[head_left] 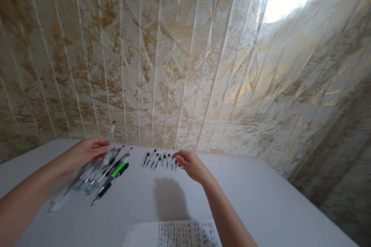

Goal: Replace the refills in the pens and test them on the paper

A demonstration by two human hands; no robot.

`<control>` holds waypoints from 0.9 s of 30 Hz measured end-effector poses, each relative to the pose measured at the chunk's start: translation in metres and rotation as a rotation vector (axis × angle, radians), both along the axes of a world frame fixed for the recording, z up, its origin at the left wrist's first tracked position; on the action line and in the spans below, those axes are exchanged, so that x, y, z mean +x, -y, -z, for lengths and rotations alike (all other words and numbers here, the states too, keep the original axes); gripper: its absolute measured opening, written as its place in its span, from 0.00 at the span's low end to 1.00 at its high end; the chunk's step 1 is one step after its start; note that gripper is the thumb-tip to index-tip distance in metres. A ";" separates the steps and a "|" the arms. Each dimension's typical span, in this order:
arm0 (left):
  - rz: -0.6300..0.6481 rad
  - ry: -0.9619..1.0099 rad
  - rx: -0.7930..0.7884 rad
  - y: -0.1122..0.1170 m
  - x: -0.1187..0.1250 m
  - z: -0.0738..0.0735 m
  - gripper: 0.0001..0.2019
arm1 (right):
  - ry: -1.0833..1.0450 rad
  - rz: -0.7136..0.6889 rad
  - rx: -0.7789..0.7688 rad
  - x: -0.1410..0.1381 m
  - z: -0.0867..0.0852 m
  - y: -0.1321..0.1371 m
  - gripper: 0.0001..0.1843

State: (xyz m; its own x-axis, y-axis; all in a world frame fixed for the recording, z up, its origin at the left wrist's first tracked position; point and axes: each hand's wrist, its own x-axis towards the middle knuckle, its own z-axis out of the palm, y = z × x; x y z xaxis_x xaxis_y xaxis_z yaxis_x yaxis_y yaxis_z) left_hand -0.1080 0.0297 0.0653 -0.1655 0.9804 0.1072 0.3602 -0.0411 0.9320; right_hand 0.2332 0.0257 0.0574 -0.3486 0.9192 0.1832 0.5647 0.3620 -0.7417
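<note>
My left hand [100,149] is closed around a clear pen [111,133] with a dark end, raised above a loose pile of pens. In that pile a pen with a bright green barrel [118,168] stands out, with black pens and clear ones around it. Motion blurs the near part of the pile. To the right, a row of slim clear pieces with black parts [159,159], perhaps pens or pen caps, lies side by side. My right hand [187,163] is at the right end of this row, fingers curled and pinched; what is between the fingertips is hidden.
A sheet of paper with rows of dark handwriting [179,235] lies at the near edge of the white table [232,200]. Behind the table hangs a pleated curtain with gold patterns [174,65]. The table's right edge [313,204] runs beside darker cloth.
</note>
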 end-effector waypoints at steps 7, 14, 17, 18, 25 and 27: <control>0.416 0.228 0.122 0.030 0.156 0.045 0.08 | -0.084 -0.027 0.024 -0.054 0.023 0.021 0.15; 0.266 0.085 0.196 0.032 0.122 0.018 0.15 | -0.207 -0.131 -0.143 -0.043 0.009 0.024 0.19; 0.272 0.219 0.175 0.036 0.113 -0.003 0.22 | -0.403 -0.355 -0.410 -0.043 -0.002 0.032 0.27; 0.298 0.275 0.154 0.038 0.114 -0.007 0.23 | -0.464 -0.423 -0.496 -0.044 -0.004 0.035 0.29; 0.242 0.502 0.148 0.046 0.125 -0.008 0.19 | -0.563 -0.420 -0.550 -0.052 -0.002 0.040 0.27; 0.205 0.532 0.150 0.045 0.125 -0.006 0.18 | -0.489 -0.294 -0.349 -0.054 0.001 0.038 0.26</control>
